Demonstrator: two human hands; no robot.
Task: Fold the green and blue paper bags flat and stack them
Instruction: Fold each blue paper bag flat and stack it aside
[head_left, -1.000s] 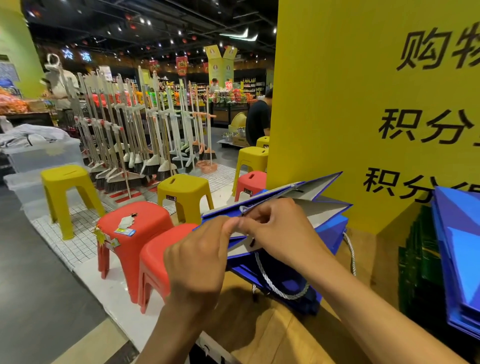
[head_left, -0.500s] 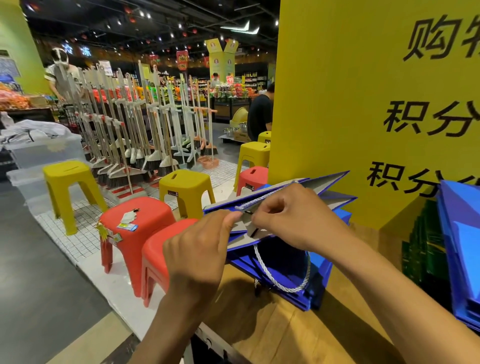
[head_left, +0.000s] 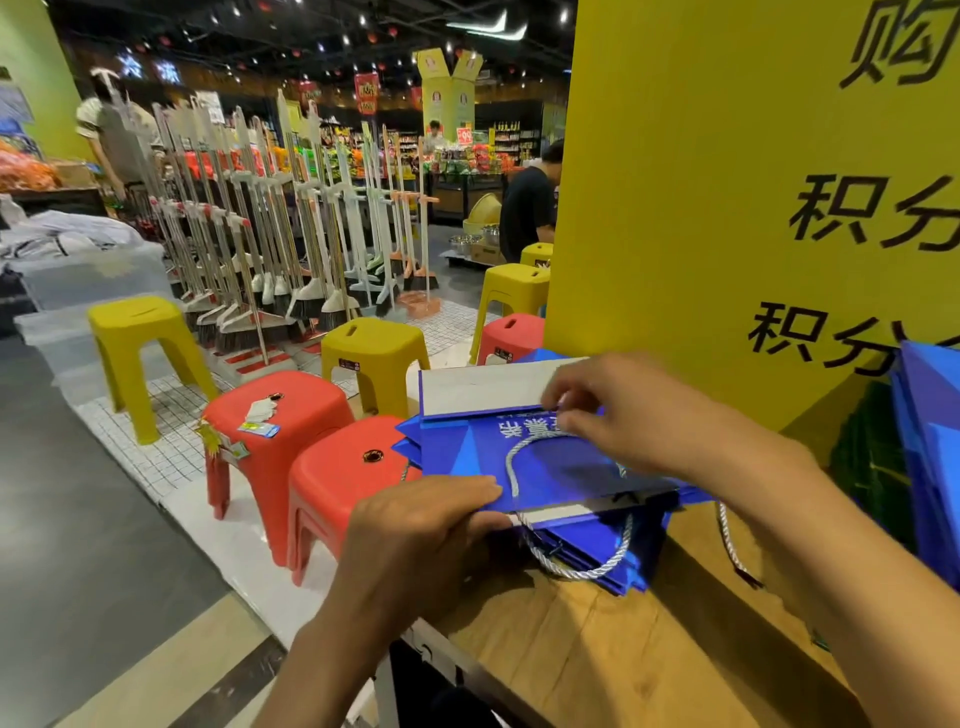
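Whereas half a second ago the blue bag (head_left: 545, 467) was held edge-on with its mouth gaping, it now lies collapsed, printed face up, on the pile of folded blue bags (head_left: 597, 564) at the left end of the tabletop (head_left: 597, 654).

Left hand (head_left: 415, 530) grips the near left edge, fingers curled over it. Right hand (head_left: 634, 415) pinches the crease just below the white base flap (head_left: 493, 387).

Judgement: fold essentially done; this bag likely needs only pressing and squaring on the pile.

Counts:
- One bag in hand.
- Pile beneath: several, layers too tight to count.
- Second blue stack (head_left: 930, 441) and green bags (head_left: 872, 467) at far right: numbers unreadable.
- Red stools (head_left: 275, 415): three.
- Yellow stools (head_left: 374, 348): four.
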